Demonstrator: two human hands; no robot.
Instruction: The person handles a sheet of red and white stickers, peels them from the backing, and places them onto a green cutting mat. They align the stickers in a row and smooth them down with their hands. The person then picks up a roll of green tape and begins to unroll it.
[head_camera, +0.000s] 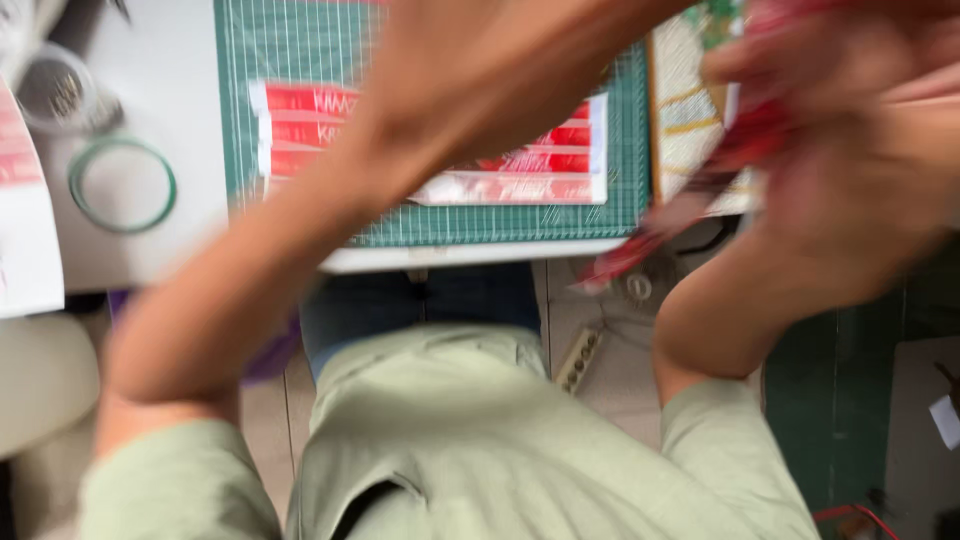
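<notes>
Blurrily, the right hand (860, 190) is curled around a red, thin paper strip (690, 215) that trails down-left from its fingers, just past the right edge of the green gridded cutting mat (300, 40). The left hand runs out of view above the mat, so I cannot tell its grip; red-and-white printed strips (300, 130) lie flat on the mat under that forearm.

A green cutting mat (300, 40) lies at twelve o'clock on the white table (180, 100), red-and-white paper strips (310, 130) on it. A green tape ring (122, 185) sits at ten o'clock. A power strip (578, 360) lies on the floor.
</notes>
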